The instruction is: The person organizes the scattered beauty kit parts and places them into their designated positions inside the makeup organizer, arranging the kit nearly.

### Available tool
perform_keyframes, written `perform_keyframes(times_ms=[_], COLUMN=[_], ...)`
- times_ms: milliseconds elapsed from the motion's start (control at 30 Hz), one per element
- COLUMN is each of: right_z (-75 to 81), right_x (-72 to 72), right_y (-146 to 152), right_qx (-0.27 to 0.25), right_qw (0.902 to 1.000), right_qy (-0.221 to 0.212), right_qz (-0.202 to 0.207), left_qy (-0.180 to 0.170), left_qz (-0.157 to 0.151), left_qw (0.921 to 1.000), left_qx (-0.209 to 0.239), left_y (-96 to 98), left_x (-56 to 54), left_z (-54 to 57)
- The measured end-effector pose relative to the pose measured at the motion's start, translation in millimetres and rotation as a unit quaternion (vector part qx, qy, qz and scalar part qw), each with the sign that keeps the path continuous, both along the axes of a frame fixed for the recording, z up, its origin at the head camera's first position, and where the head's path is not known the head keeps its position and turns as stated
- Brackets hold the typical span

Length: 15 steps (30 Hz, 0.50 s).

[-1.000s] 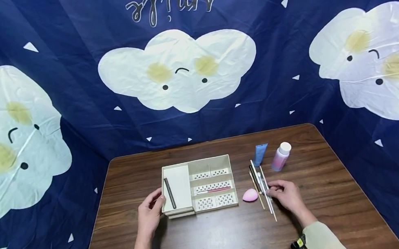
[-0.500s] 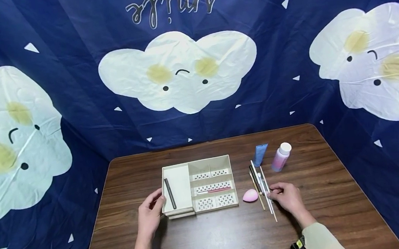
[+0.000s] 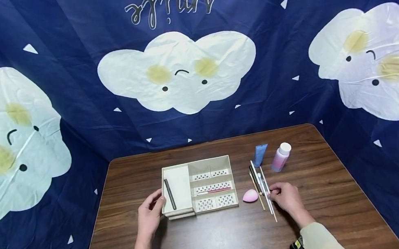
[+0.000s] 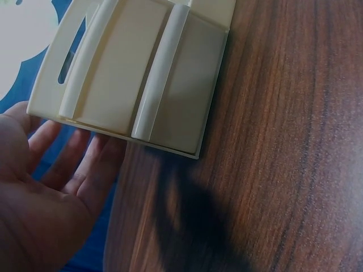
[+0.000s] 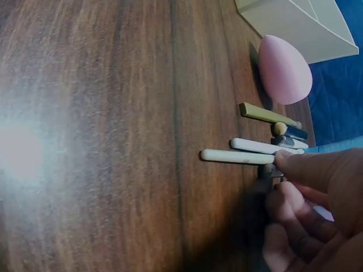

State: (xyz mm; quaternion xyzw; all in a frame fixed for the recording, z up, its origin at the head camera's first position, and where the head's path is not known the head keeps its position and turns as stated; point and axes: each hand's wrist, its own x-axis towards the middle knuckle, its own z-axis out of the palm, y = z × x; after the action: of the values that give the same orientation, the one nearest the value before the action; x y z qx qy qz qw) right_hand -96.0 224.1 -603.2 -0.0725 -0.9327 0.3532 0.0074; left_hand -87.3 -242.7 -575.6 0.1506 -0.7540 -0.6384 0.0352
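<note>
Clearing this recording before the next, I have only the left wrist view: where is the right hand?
Observer: The right hand is at the loose brushes, its thumb touching a pale handle.
Operator: I see the box from the side; is anything in its compartments?
Observer: A red and white stick lies in the middle row.
Operator: And what is beyond the brushes?
Observer: A blue tube, left of a white-capped bottle.

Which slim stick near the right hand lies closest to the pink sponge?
The tan stick; the bunch's other sticks lie beyond it, toward the right hand.
</note>
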Motion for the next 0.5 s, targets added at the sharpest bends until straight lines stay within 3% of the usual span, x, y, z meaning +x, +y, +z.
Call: perform_keyframes(times_ms=[233, 500], right_z=[6.7, 4.1], right_x=[0.0, -1.4], right_y=[-0.5, 1.2], right_qx=[0.033, 0.035], right_qw=[0.9988, 0.9985], right_qy=[-0.037, -0.041], right_qz=[-0.006, 0.005], left_qy=[0.006, -0.001], left_qz=[0.001, -0.003], left_qw=[1.0, 1.0], left_qx=[0.003, 0.001], left_y=[0.6, 0.2], left_x=[0.6, 0.8], left_z=[-0.8, -1.4])
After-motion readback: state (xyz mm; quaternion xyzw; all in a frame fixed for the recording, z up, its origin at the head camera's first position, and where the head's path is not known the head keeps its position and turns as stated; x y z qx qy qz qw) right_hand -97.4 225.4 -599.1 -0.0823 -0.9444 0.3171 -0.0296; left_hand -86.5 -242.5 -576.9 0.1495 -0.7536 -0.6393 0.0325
